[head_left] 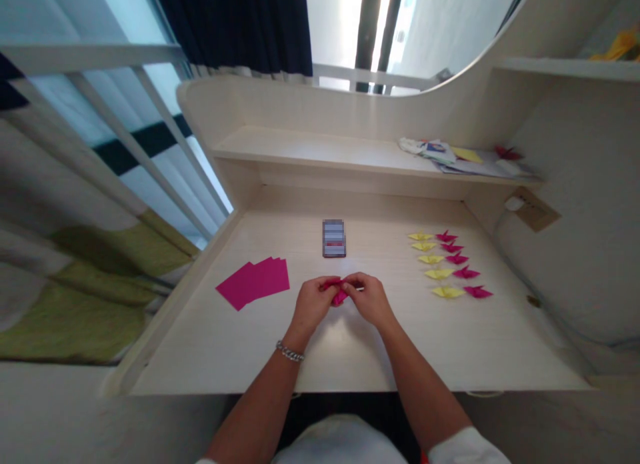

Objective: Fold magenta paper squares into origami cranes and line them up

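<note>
Over the middle of the desk, a small folded piece of pink paper (339, 297) is pinched between my two hands. My left hand (315, 303) grips its left side, thumb and fingers pressed together. On the other side my right hand (369, 297) is closed on the paper too, its thumb close to the left one. The fingers hide much of the folds. Left of my hands lie several flat pink paper sheets (263, 279), overlapping in a fan. To the right stand folded paper cranes in two columns, yellow cranes (439, 274) and pink cranes (466, 273).
A phone (334, 238) lies on the desk (200, 351) just beyond my hands. Papers (450, 154) rest on the raised shelf (310, 147) at the back. A cable (530, 277) runs down the right wall, and a white railing (145, 144) borders the left.
</note>
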Demonstrator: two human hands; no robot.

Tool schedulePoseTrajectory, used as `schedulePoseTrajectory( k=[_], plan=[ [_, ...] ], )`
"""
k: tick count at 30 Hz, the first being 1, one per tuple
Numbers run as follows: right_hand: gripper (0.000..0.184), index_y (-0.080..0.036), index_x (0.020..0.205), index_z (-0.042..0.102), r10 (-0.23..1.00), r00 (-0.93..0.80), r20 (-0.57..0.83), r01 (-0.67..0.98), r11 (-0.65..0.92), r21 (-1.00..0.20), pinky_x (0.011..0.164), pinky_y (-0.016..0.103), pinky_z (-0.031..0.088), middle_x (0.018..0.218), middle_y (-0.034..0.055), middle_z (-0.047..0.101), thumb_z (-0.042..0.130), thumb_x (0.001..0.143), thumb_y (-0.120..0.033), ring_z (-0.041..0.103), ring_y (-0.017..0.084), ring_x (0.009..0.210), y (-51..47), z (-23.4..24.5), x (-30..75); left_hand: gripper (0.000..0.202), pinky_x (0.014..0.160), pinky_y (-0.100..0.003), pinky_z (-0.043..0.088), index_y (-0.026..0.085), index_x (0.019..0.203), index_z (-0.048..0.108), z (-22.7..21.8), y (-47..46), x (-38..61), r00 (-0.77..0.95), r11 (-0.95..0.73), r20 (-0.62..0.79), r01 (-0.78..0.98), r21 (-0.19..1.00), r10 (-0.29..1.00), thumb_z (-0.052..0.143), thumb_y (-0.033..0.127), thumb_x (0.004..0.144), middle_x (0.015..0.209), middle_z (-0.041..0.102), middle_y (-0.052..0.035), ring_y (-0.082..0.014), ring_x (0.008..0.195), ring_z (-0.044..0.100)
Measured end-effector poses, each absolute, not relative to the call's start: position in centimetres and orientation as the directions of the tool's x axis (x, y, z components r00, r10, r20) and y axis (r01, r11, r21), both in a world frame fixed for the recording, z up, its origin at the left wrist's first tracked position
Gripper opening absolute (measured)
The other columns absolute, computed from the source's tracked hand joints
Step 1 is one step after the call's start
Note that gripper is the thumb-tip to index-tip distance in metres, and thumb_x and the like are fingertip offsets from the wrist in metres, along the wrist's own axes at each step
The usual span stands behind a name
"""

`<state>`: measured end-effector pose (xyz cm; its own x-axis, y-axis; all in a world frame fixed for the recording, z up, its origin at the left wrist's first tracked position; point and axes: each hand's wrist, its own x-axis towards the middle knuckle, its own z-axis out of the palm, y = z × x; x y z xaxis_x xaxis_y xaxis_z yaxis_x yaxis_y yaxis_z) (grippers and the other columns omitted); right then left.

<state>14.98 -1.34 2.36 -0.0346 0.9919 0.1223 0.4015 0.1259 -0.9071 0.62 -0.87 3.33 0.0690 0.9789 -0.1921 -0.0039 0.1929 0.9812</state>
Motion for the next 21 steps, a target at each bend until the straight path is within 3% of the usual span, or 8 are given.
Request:
schedulePoseTrajectory(
  k=[5, 10, 15, 21],
  plan=[
    [0.013, -0.018, 0.076, 0.071, 0.993, 0.011, 0.119, 0.413, 0.104, -0.905, 0.069, 0.03, 0.049, 0.075, 0.0043, 0.071, 0.059, 0.079, -0.023, 0.065, 0.018, 0.071, -1.49, 2.2, 15.09, 0.028, 0.052, -0.024, 0.049, 0.009, 0.093, 0.071, 2.97, -0.78, 0.62, 0.052, 0.17, -0.17, 0.003, 0.985, 0.984, 0.064, 0.014, 0.066, 0.065, 0.07, -0.007, -0.0146, 0.055, 0.062],
    [0.018, -0.019, 0.092, 0.071, 0.99, -0.033, 0.139, 0.227, 0.143, -0.963, 0.075, 0.032, 0.051, 0.091, 0.0061, 0.071, 0.062, 0.077, -0.023, 0.065, 0.019, 0.081, -1.54, 2.07, 15.07, 0.026, 0.051, -0.023, 0.046, 0.01, 0.093, 0.072, 2.68, -0.83, 0.4, 0.123, 0.116, -0.113, -0.016, 0.993, 0.986, 0.063, 0.017, 0.069, 0.068, 0.07, -0.0068, -0.0133, 0.055, 0.06],
    [0.02, -0.024, 0.096, 0.073, 0.973, -0.128, 0.194, 0.173, 0.214, -0.961, 0.083, 0.035, 0.049, 0.1, 0.0063, 0.069, 0.062, 0.08, -0.025, 0.063, 0.021, 0.093, -1.59, 2.36, 15.26, 0.027, 0.051, -0.023, 0.045, 0.011, 0.097, 0.071, 2.95, -0.86, -0.03, 0.252, 0.067, -0.055, -0.039, 0.997, 0.966, 0.062, 0.019, 0.073, 0.065, 0.068, -0.0045, -0.0125, 0.054, 0.058],
    [0.015, -0.023, 0.087, 0.075, 0.975, -0.134, 0.179, 0.163, 0.2, -0.966, 0.085, 0.036, 0.047, 0.096, 0.0069, 0.07, 0.065, 0.078, -0.03, 0.063, 0.022, 0.091, -1.5, 2.51, 15.35, 0.032, 0.064, -0.027, 0.05, 0.012, 0.104, 0.068, 2.85, -0.94, -0.25, 0.233, -0.007, 0.003, 0.016, 1.0, 0.972, 0.064, 0.018, 0.073, 0.088, 0.072, -0.009, -0.0168, 0.071, 0.064]
  ],
)
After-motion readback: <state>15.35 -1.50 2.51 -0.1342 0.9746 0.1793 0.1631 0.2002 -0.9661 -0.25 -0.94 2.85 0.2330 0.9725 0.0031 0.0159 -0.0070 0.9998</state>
